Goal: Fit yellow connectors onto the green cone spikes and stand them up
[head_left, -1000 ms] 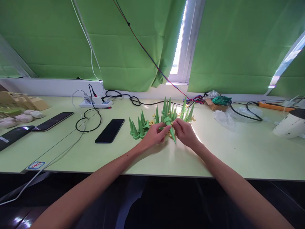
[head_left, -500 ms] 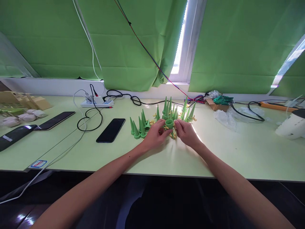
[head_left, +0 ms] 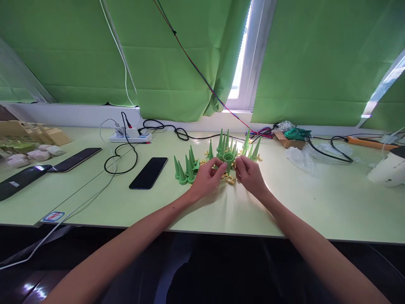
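Note:
Between my two hands a green plastic watering spike (head_left: 228, 158) is held with its open, threaded end up and its point down. My left hand (head_left: 209, 177) has thumb and fingers closed at its left side. My right hand (head_left: 251, 175) pinches a small yellow valve piece (head_left: 234, 166) at the spike's right side; the fingers partly hide it. Just below lie loose yellow valve pieces (head_left: 230, 180). Several green spikes stand point up to the left (head_left: 182, 174), and more green spikes (head_left: 220, 143), some with yellow valves, stand behind my hands.
A black phone (head_left: 148, 173) lies left of the spikes. Farther left are a power strip (head_left: 130, 137) with cables and more phones (head_left: 76, 159). At the right back sit a small cardboard box (head_left: 288, 140), clear plastic bags (head_left: 300, 160) and a white device (head_left: 387, 169).
The spike has tilted so that its pointed body shows below the rim. My right hand has shifted slightly right, and the view has moved a little.

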Demonstrator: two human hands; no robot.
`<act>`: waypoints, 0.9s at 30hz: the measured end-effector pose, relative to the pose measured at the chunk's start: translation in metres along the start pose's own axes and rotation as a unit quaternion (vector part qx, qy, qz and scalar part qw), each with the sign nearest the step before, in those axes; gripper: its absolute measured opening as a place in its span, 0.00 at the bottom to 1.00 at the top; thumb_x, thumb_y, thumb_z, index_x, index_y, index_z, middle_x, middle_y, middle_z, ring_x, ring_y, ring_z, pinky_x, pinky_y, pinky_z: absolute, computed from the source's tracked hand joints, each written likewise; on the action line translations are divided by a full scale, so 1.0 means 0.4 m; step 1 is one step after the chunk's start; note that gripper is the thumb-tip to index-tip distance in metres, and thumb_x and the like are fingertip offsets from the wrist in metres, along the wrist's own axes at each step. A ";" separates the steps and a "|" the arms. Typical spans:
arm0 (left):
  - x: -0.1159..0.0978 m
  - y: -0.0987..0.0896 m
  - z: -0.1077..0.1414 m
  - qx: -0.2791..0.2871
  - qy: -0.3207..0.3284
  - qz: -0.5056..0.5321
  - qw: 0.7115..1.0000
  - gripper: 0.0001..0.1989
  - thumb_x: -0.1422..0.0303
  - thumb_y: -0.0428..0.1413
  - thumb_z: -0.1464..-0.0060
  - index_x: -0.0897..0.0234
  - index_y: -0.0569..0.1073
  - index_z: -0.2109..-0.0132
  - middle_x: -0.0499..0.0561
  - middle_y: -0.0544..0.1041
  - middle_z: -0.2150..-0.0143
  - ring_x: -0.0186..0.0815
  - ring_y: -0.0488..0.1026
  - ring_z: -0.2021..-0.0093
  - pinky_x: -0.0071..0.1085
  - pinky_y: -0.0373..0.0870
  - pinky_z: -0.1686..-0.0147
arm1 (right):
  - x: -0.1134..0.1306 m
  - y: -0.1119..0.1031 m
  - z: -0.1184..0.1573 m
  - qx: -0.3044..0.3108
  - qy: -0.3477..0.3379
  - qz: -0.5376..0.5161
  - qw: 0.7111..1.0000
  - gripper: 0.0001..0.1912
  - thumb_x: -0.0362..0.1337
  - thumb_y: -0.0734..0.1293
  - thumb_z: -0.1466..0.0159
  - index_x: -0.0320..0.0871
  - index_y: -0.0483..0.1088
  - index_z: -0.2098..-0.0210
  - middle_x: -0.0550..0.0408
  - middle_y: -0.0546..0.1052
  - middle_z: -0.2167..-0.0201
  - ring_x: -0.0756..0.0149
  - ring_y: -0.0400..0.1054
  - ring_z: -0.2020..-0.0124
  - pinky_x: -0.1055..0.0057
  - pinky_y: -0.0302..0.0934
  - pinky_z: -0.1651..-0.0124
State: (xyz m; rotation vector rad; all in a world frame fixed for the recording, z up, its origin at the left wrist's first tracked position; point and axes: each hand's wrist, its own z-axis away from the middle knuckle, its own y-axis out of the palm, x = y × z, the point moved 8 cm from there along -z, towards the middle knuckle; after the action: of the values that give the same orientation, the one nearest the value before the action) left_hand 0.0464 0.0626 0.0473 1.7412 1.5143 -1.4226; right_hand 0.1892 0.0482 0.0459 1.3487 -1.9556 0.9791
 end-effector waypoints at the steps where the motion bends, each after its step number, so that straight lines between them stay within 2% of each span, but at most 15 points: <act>1: 0.002 0.001 -0.001 0.004 -0.005 0.015 1.000 0.22 0.48 0.49 0.38 0.63 0.67 0.67 0.42 0.62 0.79 0.27 0.60 0.82 0.26 0.56 0.81 | 0.003 0.000 0.000 0.000 -0.001 -0.002 1.000 0.22 0.52 0.58 0.29 0.46 0.56 0.75 0.61 0.60 0.81 0.71 0.54 0.80 0.71 0.52 0.78; 5: 0.020 0.016 -0.004 0.051 -0.058 0.077 0.994 0.32 0.45 0.40 0.36 0.67 0.72 0.71 0.49 0.70 0.77 0.28 0.63 0.83 0.28 0.58 0.82 | 0.014 0.010 0.004 0.031 -0.008 0.008 0.999 0.20 0.50 0.58 0.29 0.45 0.60 0.73 0.60 0.63 0.79 0.71 0.56 0.80 0.71 0.53 0.76; 8: 0.031 0.024 -0.005 0.076 -0.094 0.102 0.987 0.36 0.43 0.38 0.37 0.68 0.74 0.73 0.53 0.73 0.77 0.28 0.63 0.84 0.28 0.60 0.82 | 0.019 0.018 0.008 0.056 -0.021 0.028 0.998 0.20 0.50 0.58 0.29 0.45 0.61 0.73 0.59 0.64 0.79 0.70 0.57 0.79 0.71 0.54 0.75; 17: 0.025 0.027 0.000 0.094 -0.088 0.131 0.983 0.30 0.46 0.46 0.38 0.69 0.75 0.70 0.54 0.76 0.73 0.27 0.64 0.83 0.27 0.59 0.82 | 0.013 0.017 0.007 0.061 -0.020 0.040 0.997 0.20 0.49 0.58 0.29 0.45 0.58 0.74 0.60 0.63 0.80 0.71 0.55 0.80 0.72 0.52 0.76; 27: 0.010 0.027 0.003 0.097 -0.065 0.089 0.989 0.31 0.45 0.47 0.39 0.67 0.70 0.76 0.48 0.67 0.84 0.28 0.62 0.85 0.28 0.59 0.80 | 0.002 0.016 0.008 0.062 -0.014 0.040 0.997 0.19 0.49 0.58 0.29 0.46 0.58 0.73 0.61 0.61 0.81 0.71 0.55 0.81 0.72 0.51 0.77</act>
State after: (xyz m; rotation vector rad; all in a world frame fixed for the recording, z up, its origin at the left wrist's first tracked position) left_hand 0.0553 0.0601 0.0404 1.8051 1.1545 -1.5992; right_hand 0.1829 0.0467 0.0432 1.3671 -2.0130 1.1412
